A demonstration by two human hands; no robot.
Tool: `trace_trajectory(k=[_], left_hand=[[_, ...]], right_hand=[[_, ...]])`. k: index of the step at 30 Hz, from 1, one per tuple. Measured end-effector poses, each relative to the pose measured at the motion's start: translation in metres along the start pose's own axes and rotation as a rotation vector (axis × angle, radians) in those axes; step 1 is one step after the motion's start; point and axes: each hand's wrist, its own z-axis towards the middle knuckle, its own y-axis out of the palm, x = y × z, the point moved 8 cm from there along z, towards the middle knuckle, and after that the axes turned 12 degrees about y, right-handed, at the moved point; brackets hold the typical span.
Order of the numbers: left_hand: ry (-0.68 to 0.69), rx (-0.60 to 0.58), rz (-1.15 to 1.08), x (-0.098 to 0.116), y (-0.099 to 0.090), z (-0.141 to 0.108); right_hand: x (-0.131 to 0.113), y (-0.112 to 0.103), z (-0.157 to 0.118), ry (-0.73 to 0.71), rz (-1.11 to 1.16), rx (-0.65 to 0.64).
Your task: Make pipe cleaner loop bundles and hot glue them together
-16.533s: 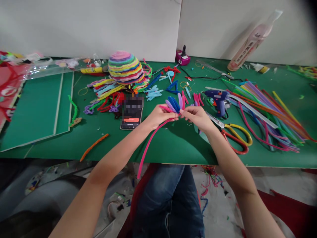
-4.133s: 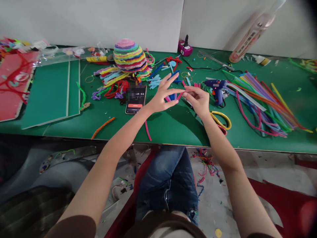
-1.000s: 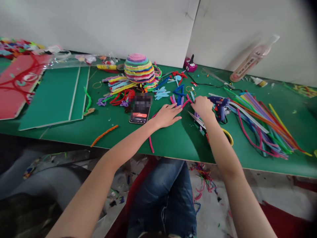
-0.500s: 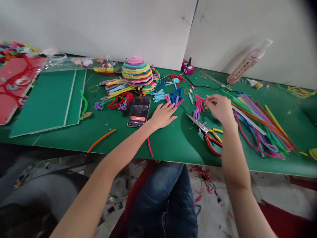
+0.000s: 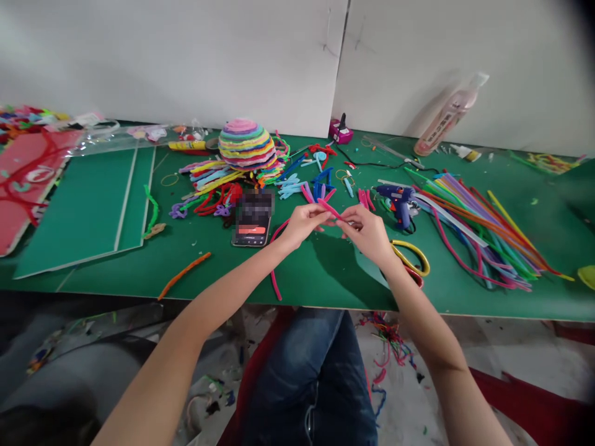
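Observation:
A short pink pipe cleaner (image 5: 331, 209) is pinched between my two hands above the table's middle. My left hand (image 5: 307, 224) closes on its left end, and my right hand (image 5: 365, 230) grips the other end with bent fingers. Just behind lie purple and pink pipe cleaner pieces (image 5: 308, 192), light blue pieces (image 5: 290, 186) and dark blue ones (image 5: 323, 184). More short pink pieces (image 5: 367, 199) rest beyond my right hand. Scissors with yellow and red handles (image 5: 411, 259) lie by my right forearm, their blades hidden by it.
A phone (image 5: 253, 220) lies left of my hands. Behind it stands a striped pipe cleaner dome (image 5: 246, 145). A blue glue gun (image 5: 398, 201) and a bundle of long pipe cleaners (image 5: 483, 229) are at the right. A pink bottle (image 5: 444, 121) leans against the wall; a green board (image 5: 88, 210) lies left.
My right hand has moved left with the pink pipe cleaner, uncovering the glue gun. My left hand has gone from lying spread on the table to pinching the piece.

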Motion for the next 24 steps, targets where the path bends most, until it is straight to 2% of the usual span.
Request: trace_trajectory(k=[3, 7, 11, 15, 18, 21, 24], left_hand=[[-0.058, 0.036, 0.005, -0.003, -0.003, 0.000], [-0.116, -0.045, 0.084, -0.008, -0.003, 0.001], [-0.004, -0.101, 0.366, -0.004, -0.015, 0.007], [-0.035, -0.211, 0.482, -0.012, -0.017, 0.007], [-0.093, -0.253, 0.460, -0.017, -0.013, 0.005], [-0.117, -0.283, 0.443, -0.017, -0.008, 0.002], [-0.112, -0.312, 0.447, -0.017, -0.004, 0.001]], right_hand=[[0.004, -0.014, -0.003, -0.026, -0.122, 0.045], [0.016, -0.031, -0.004, -0.005, -0.201, 0.062], [0.019, -0.036, -0.003, 0.102, -0.451, 0.116], [0.010, -0.013, -0.003, 0.178, -0.826, 0.098], [0.003, 0.012, -0.001, 0.105, -1.023, 0.092], [0.004, 0.026, 0.000, 0.053, -1.116, 0.108], [0.005, 0.031, 0.001, 0.023, -1.142, 0.112]])
